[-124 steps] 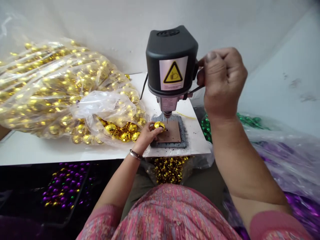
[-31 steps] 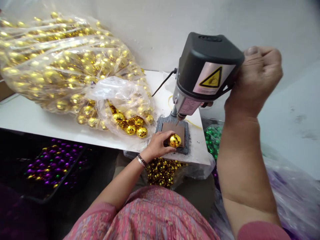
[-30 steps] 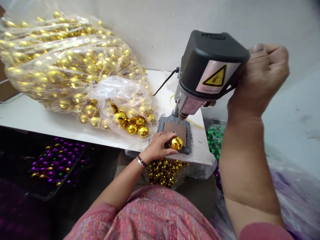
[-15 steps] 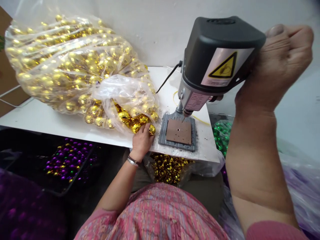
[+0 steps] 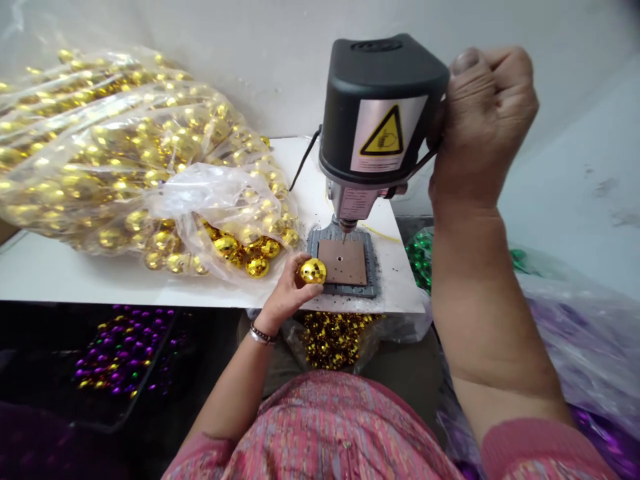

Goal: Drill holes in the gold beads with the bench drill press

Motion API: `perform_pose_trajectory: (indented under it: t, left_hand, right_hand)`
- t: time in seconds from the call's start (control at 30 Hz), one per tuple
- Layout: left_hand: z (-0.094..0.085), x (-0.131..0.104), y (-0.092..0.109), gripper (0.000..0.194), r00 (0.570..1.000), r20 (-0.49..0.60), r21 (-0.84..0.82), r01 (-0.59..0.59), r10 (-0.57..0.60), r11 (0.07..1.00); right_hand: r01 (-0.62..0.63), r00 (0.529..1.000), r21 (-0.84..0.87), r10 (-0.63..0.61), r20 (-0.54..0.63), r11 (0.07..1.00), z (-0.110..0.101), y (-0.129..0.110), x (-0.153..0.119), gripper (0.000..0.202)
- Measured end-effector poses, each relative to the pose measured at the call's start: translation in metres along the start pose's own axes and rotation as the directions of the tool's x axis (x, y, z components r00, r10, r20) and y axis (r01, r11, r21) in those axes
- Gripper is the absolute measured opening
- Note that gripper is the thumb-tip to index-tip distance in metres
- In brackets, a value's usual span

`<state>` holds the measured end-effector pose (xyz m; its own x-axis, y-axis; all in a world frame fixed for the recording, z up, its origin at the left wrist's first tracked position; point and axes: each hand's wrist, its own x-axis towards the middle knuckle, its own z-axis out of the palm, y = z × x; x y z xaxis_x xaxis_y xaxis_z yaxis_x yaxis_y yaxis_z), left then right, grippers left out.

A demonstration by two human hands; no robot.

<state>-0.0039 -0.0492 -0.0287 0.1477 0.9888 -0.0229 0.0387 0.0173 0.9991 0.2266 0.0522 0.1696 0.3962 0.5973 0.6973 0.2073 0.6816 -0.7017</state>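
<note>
Nearest: a pink patterned garment point(image 5: 325, 433) filling the bottom edge, with both forearms reaching away from it. Just beyond, below the surface edge, lying in a clear bag: a heap of gold pieces point(image 5: 335, 337). Off to the near left, sitting in a dark tray point(image 5: 120, 393): purple beads point(image 5: 115, 347) mixed with a few gold and green ones.

Pinching a gold ball point(image 5: 313, 271) between thumb and fingertips: the left hand point(image 5: 286, 293), bracelet at the wrist, fingers curled closed around the ball's near left side. Hovering right at the near edge of the white surface point(image 5: 75, 283), just left of the drill's grey base plate point(image 5: 345, 261) (whether touching the plate, impossible to tell). Lying on that plate: a brown square pad point(image 5: 344, 261) with a small hole in it.

Farther back, standing over the plate: a small bench drill point(image 5: 380, 120), black housing, yellow warning triangle on a silver label, bit point(image 5: 344, 235) pointing down at the pad's far edge. Gripping the thin lever at the drill's right side: the right hand point(image 5: 480, 120), raised, closed into a fist, thumb on top.

Sprawling over the left half of the surface: a big clear bag of gold balls point(image 5: 115, 160), its mouth opening toward the drill, several balls spilling out near the left hand. Right of the surface, lower down: green beads point(image 5: 420, 257) in plastic, purple ones farther right. Farthest: a plain pale wall point(image 5: 240, 47).
</note>
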Motion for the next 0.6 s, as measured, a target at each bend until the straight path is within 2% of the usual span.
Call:
perform_pose_trajectory:
  t: [0.1,0.27,0.33,0.5,0.6]
  left_hand:
    - [0.003,0.006,0.002,0.071,0.999,0.018,-0.124,0.048,-0.046,0.991]
    - [0.005,0.01,0.006,0.075,0.981,0.118,-0.361,0.187,-0.154,0.914]
    - [0.005,0.011,0.008,0.077,0.976,0.134,-0.417,0.211,-0.169,0.884]
    - [0.004,0.011,0.008,0.072,0.958,0.173,-0.465,0.286,-0.23,0.838]
    - [0.005,0.012,0.007,0.071,0.957,0.156,-0.459,0.291,-0.247,0.84]
  right_hand:
    - [-0.017,1.0,-0.056,0.017,-0.006,0.998,0.001,-0.002,0.003,0.033]
    - [-0.136,0.99,-0.155,0.138,0.002,0.979,0.006,-0.005,0.019,0.035]
    - [-0.142,0.99,-0.164,0.142,-0.01,0.976,0.007,-0.006,0.022,0.034]
    - [-0.112,0.993,-0.166,0.106,-0.041,0.98,0.008,-0.004,0.021,0.035]
    - [-0.085,0.996,-0.152,0.081,-0.032,0.985,0.008,-0.002,0.02,0.037]
